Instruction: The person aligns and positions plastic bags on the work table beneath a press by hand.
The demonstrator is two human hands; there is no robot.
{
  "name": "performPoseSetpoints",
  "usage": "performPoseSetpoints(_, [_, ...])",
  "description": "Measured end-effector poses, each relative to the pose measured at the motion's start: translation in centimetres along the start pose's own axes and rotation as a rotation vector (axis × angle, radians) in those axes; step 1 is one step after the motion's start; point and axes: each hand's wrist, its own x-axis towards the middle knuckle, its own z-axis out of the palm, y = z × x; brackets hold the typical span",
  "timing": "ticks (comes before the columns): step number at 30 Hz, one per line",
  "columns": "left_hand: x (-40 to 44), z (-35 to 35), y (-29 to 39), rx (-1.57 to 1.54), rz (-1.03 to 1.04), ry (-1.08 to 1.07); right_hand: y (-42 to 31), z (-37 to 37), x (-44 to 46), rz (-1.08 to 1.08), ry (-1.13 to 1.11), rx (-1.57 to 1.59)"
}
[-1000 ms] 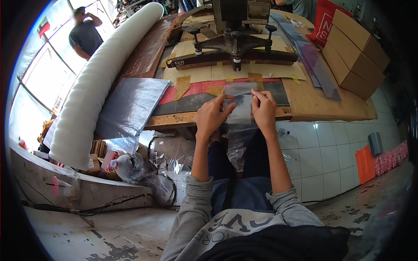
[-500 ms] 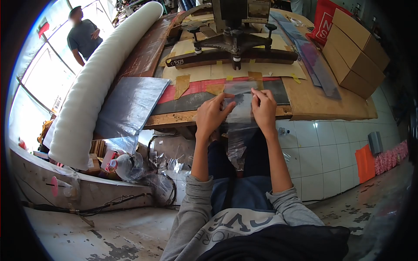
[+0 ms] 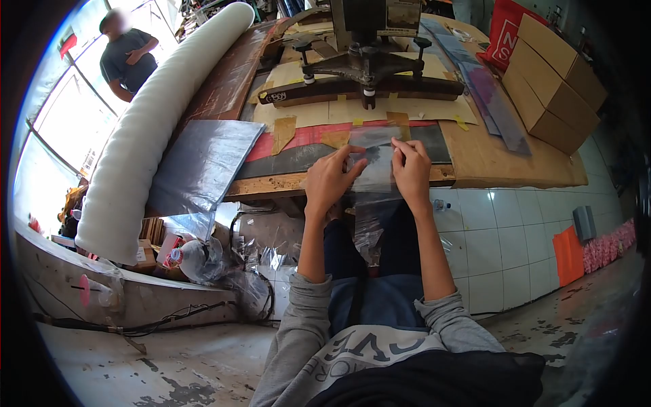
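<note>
At the near wooden edge of the worktable (image 3: 274,184), two bare hands frame a thin, clear, flexible plastic sheet (image 3: 374,169), whose upper part lies over the tabletop and whose lower part hangs down past the edge towards the person's dark-trousered legs. On its left side, the left hand (image 3: 329,178) has its thumb and index finger extended and bent towards each other with a gap between them; whether the other fingers grip the film cannot be told. The right hand (image 3: 411,169) pinches the sheet's right side between thumb and index finger, its remaining fingers curled close together. Beyond both hands, pieces of brown tape (image 3: 285,136) lie across a red strip (image 3: 310,137), and a black metal press with a long bar (image 3: 369,68) stands over pale boards. To the left, a bluish translucent plastic stack (image 3: 203,159) rests beside a long, thick white foam roll (image 3: 152,136), with a person in a dark shirt (image 3: 129,61) behind it. Brown cardboard boxes (image 3: 553,95) sit at the table's right, beside a red bag (image 3: 505,34).
</note>
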Motion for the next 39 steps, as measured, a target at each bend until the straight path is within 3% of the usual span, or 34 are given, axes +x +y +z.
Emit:
performPoseSetpoints(16, [0.0,0.2,-0.2,0.020,0.040,0.035,-0.1,-0.1,0.0,0.027,-0.013,0.026])
performPoseSetpoints(31, [0.9,-0.4,-0.4,-0.098,-0.133,-0.143,-0.1,-0.1,0.1,0.019,-0.005,0.029])
performPoseSetpoints(37, [1.4,0.3,-0.1,-0.057,-0.208,-0.082,0.2,-0.1,0.1,0.017,-0.009,0.032])
performPoseSetpoints(39, [1.1,1.2,0.0,0.046,-0.171,0.042,0.2,0.0,-0.1,0.030,0.008,0.021])
